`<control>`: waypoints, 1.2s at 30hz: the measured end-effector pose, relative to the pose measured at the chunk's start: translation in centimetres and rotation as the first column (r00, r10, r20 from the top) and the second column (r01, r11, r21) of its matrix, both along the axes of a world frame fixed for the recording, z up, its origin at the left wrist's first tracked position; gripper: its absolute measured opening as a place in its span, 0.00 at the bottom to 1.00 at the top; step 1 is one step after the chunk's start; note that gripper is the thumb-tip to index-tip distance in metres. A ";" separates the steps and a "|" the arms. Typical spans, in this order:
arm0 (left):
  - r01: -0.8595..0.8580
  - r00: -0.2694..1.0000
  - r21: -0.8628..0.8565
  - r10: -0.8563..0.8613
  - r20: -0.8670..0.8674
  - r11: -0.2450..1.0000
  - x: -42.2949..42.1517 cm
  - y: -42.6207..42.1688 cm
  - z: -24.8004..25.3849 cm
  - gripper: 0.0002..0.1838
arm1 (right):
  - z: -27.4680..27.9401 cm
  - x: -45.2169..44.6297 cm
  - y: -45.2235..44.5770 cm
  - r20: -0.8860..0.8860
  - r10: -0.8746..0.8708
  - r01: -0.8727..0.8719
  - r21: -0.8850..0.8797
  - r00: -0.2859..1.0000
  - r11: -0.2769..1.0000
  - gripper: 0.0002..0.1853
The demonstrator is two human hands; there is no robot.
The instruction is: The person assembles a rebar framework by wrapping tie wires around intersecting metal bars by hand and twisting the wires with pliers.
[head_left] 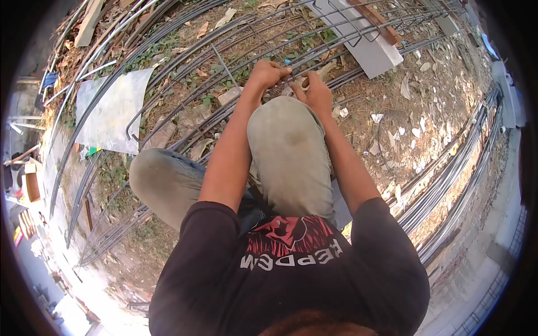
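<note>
Long dark steel rods (235, 56) run diagonally over the ground in front of my knees. My left hand (268, 74) is at the rods, its thumb and fingers pressed together; what they grip is too small to make out. Just to its right, my right hand (315, 92) has its fingers bent toward the same spot on the rods, and anything between them is hidden. The two hands are close together, just beyond my raised knee (287, 145). A thin bar (226, 67) crosses the rods left of my hands.
A pale sheet (112, 109) lies at the left under some rods. At the upper right are a grey board (372, 57) and a brown wooden piece (376, 22). A bundle of rods (448, 190) lies on the right. Leaves and rubble litter the soil.
</note>
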State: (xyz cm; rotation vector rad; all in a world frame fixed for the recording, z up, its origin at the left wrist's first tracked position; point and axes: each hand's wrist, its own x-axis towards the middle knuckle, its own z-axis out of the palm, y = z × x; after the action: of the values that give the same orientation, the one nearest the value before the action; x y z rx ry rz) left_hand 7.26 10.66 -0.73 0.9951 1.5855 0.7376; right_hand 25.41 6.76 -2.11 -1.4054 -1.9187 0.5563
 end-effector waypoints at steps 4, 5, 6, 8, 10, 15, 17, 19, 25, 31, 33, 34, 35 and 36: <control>-0.001 1.000 -0.011 0.001 -0.003 1.000 -0.1 -0.4 0.0 0.16 | 0.9 0.5 1.0 0.344 0.080 -0.159 0.210 0.936 0.965 0.15; -0.015 1.000 -0.003 0.015 0.014 1.000 0.0 -0.3 0.0 0.16 | 0.4 0.4 1.5 0.354 0.099 -0.188 0.225 0.930 0.956 0.15; -0.019 1.000 -0.009 0.019 0.024 1.000 0.1 -0.3 -0.1 0.16 | -0.5 0.4 1.9 0.367 0.120 -0.218 0.237 0.923 0.947 0.14; -0.039 0.998 -0.019 0.040 0.045 0.999 0.0 -0.2 -0.4 0.16 | -1.5 0.5 3.0 -0.004 0.198 -0.197 -0.097 0.980 0.976 0.14; -0.025 0.999 0.018 0.024 0.041 1.000 -0.3 0.0 -0.5 0.18 | -2.0 0.5 3.6 -0.630 -0.175 -0.407 -0.663 0.757 0.628 0.15; 0.103 0.930 0.177 -0.032 -0.365 0.979 -2.8 -1.1 0.9 0.31 | -2.3 -0.2 0.5 -0.746 -0.317 -0.657 -0.666 0.586 0.354 0.23; 0.021 0.942 0.288 0.078 -0.327 0.957 -5.3 -3.0 4.9 0.30 | -4.8 -0.6 -0.3 -0.634 -0.196 -0.531 -0.749 0.748 0.396 0.29; -0.164 0.985 0.337 0.172 0.007 0.927 -8.0 -4.9 9.5 0.25 | -8.9 -0.8 -1.5 -0.148 0.336 -0.358 -0.565 0.930 0.743 0.31; -0.210 0.978 0.349 0.201 0.063 0.913 -9.3 -8.9 13.1 0.23 | -12.8 -5.3 -5.9 0.504 0.668 -0.523 -0.417 0.547 0.743 0.43; -0.095 0.995 0.155 0.091 0.036 0.983 -8.5 -9.8 10.6 0.22 | -18.0 -6.7 -7.0 0.586 0.408 -0.159 -0.429 0.700 0.889 0.30; -0.123 0.991 0.172 0.111 0.077 0.977 -8.1 -8.7 8.1 0.22 | -18.6 -5.4 -7.3 0.537 0.350 -0.117 -0.419 0.768 0.900 0.29; -0.141 0.987 0.179 0.125 0.100 0.974 -8.0 -8.0 6.6 0.23 | -18.6 -4.5 -7.1 0.494 0.321 -0.104 -0.417 0.808 0.903 0.28; -0.120 0.993 0.164 0.115 0.038 0.979 -7.5 -7.1 5.2 0.28 | -18.2 -3.2 -7.0 0.443 0.285 -0.088 -0.415 0.850 0.906 0.27; -0.083 0.996 0.159 0.089 -0.028 0.984 -6.9 -6.0 4.2 0.30 | -17.7 -1.8 -7.0 0.380 0.245 -0.073 -0.412 0.892 0.908 0.27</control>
State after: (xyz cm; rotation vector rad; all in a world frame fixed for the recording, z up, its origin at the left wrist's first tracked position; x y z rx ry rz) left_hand 0.40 4.62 3.46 1.0640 1.6279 0.9213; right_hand 23.62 -0.20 -19.78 -1.7364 -2.3882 0.7985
